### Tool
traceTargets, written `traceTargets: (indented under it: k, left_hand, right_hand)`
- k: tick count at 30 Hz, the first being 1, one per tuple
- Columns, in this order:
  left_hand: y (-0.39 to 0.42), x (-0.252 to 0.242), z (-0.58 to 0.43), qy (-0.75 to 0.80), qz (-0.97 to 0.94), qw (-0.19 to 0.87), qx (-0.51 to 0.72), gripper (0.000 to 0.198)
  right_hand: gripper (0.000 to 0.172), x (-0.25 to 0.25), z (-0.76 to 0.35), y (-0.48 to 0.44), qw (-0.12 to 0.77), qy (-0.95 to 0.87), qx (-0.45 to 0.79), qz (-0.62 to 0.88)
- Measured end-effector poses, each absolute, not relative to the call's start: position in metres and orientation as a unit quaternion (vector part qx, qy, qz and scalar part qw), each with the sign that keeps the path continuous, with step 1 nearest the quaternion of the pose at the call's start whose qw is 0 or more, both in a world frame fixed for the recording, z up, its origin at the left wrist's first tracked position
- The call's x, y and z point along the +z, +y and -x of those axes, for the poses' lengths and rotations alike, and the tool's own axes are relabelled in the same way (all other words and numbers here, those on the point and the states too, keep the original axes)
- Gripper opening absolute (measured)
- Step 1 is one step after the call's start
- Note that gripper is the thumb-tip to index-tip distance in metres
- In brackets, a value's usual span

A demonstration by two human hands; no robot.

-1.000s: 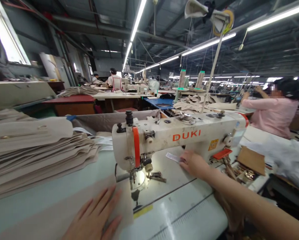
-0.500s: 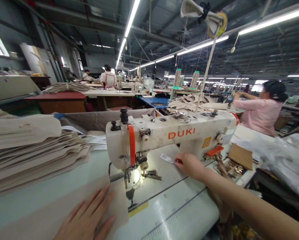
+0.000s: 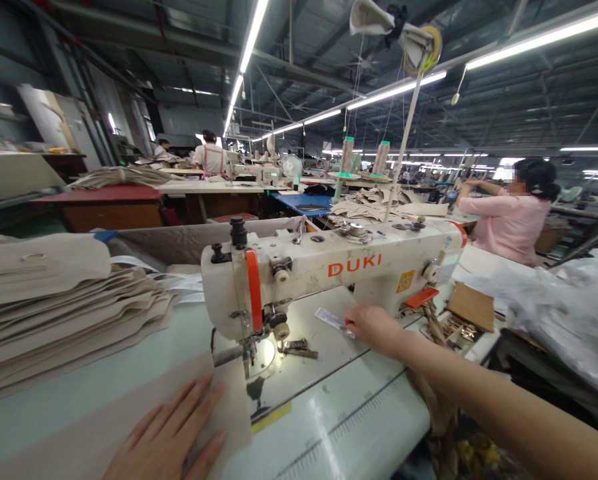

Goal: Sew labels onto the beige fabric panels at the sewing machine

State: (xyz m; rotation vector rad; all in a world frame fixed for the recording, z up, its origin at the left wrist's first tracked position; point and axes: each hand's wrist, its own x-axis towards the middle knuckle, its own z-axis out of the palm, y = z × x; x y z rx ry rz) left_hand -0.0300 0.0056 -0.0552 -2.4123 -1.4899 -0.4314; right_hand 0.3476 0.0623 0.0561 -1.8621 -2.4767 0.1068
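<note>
My left hand lies flat, fingers spread, on a beige fabric panel at the front left. The panel's right end reaches close to the presser foot of a white sewing machine marked DUKI. Beneath the machine's arm, my right hand is closed, fingertips pinched at the near end of a small white label strip on the machine bed. The fingertips partly hide that end of the strip. A metal guide attachment sits between the needle area and my right hand.
Stacked beige fabric pieces stand at the left. To the right are a tray of metal hardware, a brown card and clear plastic. A co-worker in pink sits behind; thread cones rise beyond the machine.
The view has turned slightly, shifting everything a little to the left. More of the white strip shows beside my right fingertips. My left hand stays on the fabric panel.
</note>
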Motion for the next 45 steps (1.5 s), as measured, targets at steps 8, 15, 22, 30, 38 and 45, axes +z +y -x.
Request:
traceTargets:
  k: [8, 15, 22, 30, 38, 45]
  left_hand:
    - [0.007, -0.057, 0.032, -0.464, 0.845, 0.192, -0.182, 0.049]
    - [-0.005, -0.021, 0.024, -0.388, 0.834, 0.262, -0.291, 0.056]
    - [-0.044, 0.043, -0.035, -0.251, 0.873, 0.292, -0.3, 0.034]
    - [-0.036, 0.037, -0.004, -0.284, 0.871, 0.215, -0.339, 0.03]
    - [-0.009, 0.023, 0.0, -0.385, 0.877, 0.177, -0.226, 0.029]
    - [-0.006, 0.012, -0.004, -0.396, 0.891, 0.124, -0.183, 0.032]
  right_hand:
    - [0.016, 0.059, -0.352, 0.06, 0.069, -0.79, 0.008, 0.609]
    - [0.015, 0.084, -0.351, 0.031, 0.118, -0.832, 0.033, 0.542]
    - [0.014, 0.082, -0.273, -0.012, 0.164, -0.919, 0.152, 0.323]
    - [0.01, 0.054, -0.219, 0.01, 0.281, -0.864, 0.277, 0.312]
    - [0.018, 0.029, -0.235, 0.003, 0.27, -0.929, 0.138, 0.21]
    - [0.026, 0.022, -0.236, -0.014, 0.196, -0.954, 0.12, 0.193]
